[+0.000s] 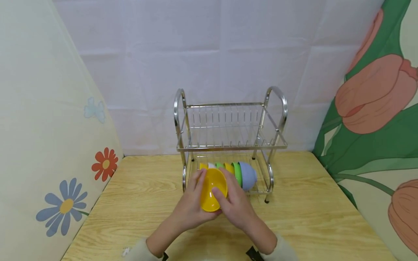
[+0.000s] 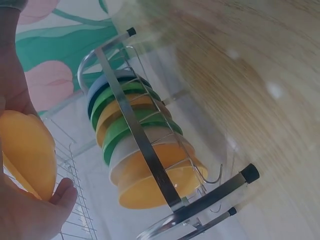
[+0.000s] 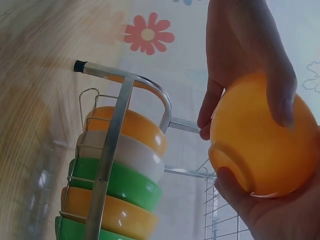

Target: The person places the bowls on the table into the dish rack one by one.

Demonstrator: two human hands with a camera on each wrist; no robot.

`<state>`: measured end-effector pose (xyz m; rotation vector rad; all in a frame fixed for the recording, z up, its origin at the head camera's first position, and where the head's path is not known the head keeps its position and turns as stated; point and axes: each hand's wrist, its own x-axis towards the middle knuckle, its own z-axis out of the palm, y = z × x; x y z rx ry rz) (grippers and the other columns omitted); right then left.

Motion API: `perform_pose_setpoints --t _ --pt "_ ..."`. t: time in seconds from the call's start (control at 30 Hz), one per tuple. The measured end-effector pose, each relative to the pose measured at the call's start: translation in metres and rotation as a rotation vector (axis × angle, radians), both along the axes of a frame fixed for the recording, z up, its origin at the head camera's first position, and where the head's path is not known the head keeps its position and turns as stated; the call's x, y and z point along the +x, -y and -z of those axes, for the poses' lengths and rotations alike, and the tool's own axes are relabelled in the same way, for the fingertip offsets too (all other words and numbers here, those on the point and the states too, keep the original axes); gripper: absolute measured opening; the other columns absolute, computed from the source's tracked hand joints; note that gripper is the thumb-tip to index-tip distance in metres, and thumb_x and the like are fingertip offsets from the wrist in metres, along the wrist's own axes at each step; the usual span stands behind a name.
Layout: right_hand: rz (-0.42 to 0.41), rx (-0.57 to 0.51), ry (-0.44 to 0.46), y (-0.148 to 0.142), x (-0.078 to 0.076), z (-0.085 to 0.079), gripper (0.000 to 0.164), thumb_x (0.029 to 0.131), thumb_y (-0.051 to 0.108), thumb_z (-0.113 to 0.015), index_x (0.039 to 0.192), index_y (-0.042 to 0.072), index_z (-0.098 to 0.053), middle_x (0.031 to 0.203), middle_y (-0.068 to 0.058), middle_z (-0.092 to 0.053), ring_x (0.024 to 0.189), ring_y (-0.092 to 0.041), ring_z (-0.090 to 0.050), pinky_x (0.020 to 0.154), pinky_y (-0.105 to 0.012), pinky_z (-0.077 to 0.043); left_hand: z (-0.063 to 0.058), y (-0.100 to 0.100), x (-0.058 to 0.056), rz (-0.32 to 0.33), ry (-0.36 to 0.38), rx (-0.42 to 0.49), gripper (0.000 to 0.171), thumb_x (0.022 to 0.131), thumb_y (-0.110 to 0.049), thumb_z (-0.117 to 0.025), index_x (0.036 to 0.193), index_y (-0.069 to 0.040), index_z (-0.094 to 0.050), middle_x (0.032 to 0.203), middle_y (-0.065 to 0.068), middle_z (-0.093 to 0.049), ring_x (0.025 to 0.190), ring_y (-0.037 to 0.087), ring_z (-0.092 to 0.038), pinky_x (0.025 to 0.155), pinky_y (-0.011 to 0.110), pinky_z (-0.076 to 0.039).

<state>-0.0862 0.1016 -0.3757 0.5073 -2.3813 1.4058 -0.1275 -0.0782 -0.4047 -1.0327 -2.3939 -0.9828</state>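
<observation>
A yellow bowl [image 1: 209, 194] is between both hands in front of the rack, its opening tipped toward me. My left hand [image 1: 191, 208] grips its left side and underside. On the right, my right hand [image 1: 237, 203] clasps the wall, its thumb lying over the inside. The right wrist view shows the bowl's rounded outside and foot ring, with fingers from both hands around it. Just behind, several nested bowls stand on edge in the rack's lower tier: a blue bowl [image 1: 249, 177], green bowls [image 2: 114, 132], a white bowl [image 3: 125, 152] and yellow bowls [image 3: 132, 131].
The two-tier chrome dish rack [image 1: 232, 148] stands on a wooden table [image 1: 313, 217], with curved side handles and black feet. A white cloth [image 1: 156, 65] hangs behind it. Flower-printed cloths flank both sides. A small white object [image 1: 126, 251] lies near the left sleeve.
</observation>
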Motion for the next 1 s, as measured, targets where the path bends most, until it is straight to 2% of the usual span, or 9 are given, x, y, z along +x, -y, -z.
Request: perform_pose_setpoints --t 0.13,0.4,0.6,0.73,0.83,1.0 --pt "0.038 0.082 -0.080 0.001 0.000 0.000 0.053 0.104 0.026 -0.056 0.153 0.019 -0.037 0.136 -0.004 -0.055 0.100 -0.013 -0.059 0.078 -0.030 -0.057 0.002 -0.003 0.001 -0.020 0.009 -0.024 0.125 0.065 -0.045 -0.094 0.160 -0.004 -0.022 0.157 0.010 -0.026 0.128 0.029 -0.052 0.097 0.040 -0.056" --pt "0.138 0.259 -0.237 0.001 0.000 0.001 0.045 0.104 0.023 -0.053 0.147 0.012 -0.046 0.134 -0.004 -0.059 0.105 -0.015 -0.060 0.087 -0.039 -0.058 0.002 -0.011 0.005 -0.035 0.138 -0.048 0.128 0.066 -0.046 -0.092 0.161 -0.005 -0.017 0.159 0.012 -0.026 0.125 0.028 -0.054 0.096 0.039 -0.056" --pt "0.213 0.374 -0.348 0.000 0.000 0.001 0.040 0.101 0.020 -0.054 0.140 0.007 -0.052 0.128 -0.007 -0.063 0.104 -0.020 -0.065 0.086 -0.041 -0.059 0.004 -0.017 0.008 -0.025 0.187 -0.048 0.135 0.064 -0.046 -0.092 0.163 -0.009 -0.008 0.161 0.014 -0.023 0.119 0.030 -0.058 0.094 0.041 -0.057" --pt "0.244 0.443 -0.369 -0.002 0.001 -0.002 0.039 0.099 0.018 -0.053 0.136 0.006 -0.055 0.127 -0.009 -0.064 0.104 -0.023 -0.067 0.083 -0.039 -0.061 0.005 -0.020 0.009 -0.005 0.221 -0.052 0.133 0.066 -0.047 -0.090 0.163 -0.007 -0.008 0.162 0.016 -0.022 0.118 0.029 -0.059 0.093 0.041 -0.057" --pt "0.258 0.498 -0.365 -0.004 0.002 -0.004 0.039 0.097 0.017 -0.053 0.134 0.006 -0.057 0.127 -0.010 -0.065 0.104 -0.025 -0.069 0.080 -0.038 -0.061 0.007 -0.020 0.010 0.007 0.226 -0.068 0.131 0.068 -0.051 -0.088 0.162 -0.005 -0.010 0.161 0.019 -0.024 0.126 0.032 -0.056 0.100 0.045 -0.054" --pt "0.263 0.559 -0.375 -0.009 0.003 -0.006 0.039 0.092 0.015 -0.056 0.130 0.006 -0.061 0.121 -0.011 -0.068 0.095 -0.025 -0.071 0.064 -0.031 -0.060 0.007 -0.019 0.011 0.039 0.262 -0.096 0.130 0.070 -0.058 -0.086 0.163 -0.008 -0.009 0.163 0.016 -0.024 0.133 0.032 -0.050 0.105 0.048 -0.050"
